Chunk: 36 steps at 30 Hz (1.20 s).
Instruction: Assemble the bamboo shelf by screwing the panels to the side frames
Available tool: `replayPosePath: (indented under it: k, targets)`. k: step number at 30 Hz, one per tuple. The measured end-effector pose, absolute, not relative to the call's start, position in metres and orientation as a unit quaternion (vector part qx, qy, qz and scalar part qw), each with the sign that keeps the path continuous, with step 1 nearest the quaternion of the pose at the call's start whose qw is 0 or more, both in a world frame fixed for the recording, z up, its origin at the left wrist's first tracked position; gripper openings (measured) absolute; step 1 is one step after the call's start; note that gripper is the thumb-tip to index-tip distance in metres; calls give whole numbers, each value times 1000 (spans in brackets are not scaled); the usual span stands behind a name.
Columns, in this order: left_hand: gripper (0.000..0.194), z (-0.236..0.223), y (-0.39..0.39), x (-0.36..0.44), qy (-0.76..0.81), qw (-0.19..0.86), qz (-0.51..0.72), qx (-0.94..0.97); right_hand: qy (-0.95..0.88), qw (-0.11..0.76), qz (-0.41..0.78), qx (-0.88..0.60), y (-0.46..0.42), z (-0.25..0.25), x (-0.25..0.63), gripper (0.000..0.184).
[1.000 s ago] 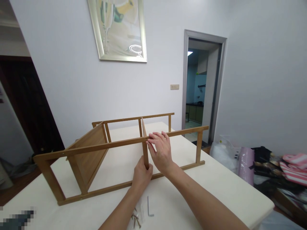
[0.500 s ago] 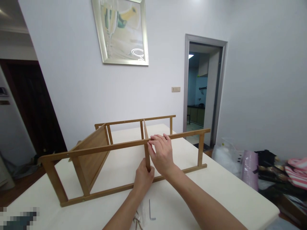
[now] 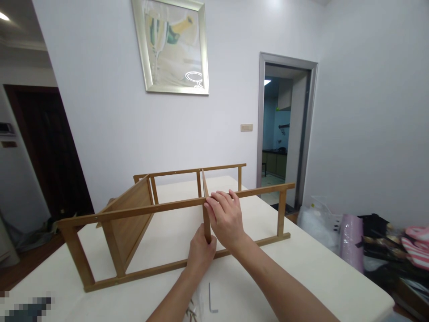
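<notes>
A brown wooden shelf rack [image 3: 174,205] lies on its side on the white table [image 3: 301,268], with one ladder-like side frame towards me and another at the back. A panel shelf [image 3: 134,219] spans the two frames at the left, and a second shelf board [image 3: 207,219] stands edge-on at the middle. My left hand [image 3: 201,250] is closed around the lower part of that middle board. Higher up, my right hand [image 3: 226,217] pinches the near frame's top rail where the board meets it; its fingertips are partly hidden. Nearer me lies an L-shaped hex key [image 3: 210,299].
Several screws [image 3: 191,311] and a clear plastic bag [image 3: 198,304] lie beside my left forearm. At the right, beyond the table edge, are a purple roll [image 3: 351,241] and piled belongings. A doorway [image 3: 284,134] opens in the far wall.
The view has shifted slightly, so everything sits a little lower in the picture. Both hands keep their hold on the rack, with the right fingers moved very little.
</notes>
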State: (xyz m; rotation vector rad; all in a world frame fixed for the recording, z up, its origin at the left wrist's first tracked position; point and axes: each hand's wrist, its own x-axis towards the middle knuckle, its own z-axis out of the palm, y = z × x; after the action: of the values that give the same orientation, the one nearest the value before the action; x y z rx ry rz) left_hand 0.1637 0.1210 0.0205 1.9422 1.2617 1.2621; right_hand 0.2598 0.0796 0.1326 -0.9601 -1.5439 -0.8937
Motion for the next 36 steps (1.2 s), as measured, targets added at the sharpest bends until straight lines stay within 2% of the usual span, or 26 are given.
replayPosePath:
  k: [5, 16, 27, 36]
  targets:
    - [26, 20, 121, 164, 456, 259, 470, 710, -644, 547, -362, -394, 81, 131, 261, 15]
    - [22, 18, 122, 163, 450, 254, 468, 717, -633, 598, -319, -375, 88, 130, 262, 8]
    - [31, 22, 120, 164, 458, 262, 472, 707, -644, 584, -333, -366, 84, 132, 263, 12]
    - [29, 23, 120, 164, 465, 263, 467, 704, -645, 557, -345, -394, 84, 134, 260, 6]
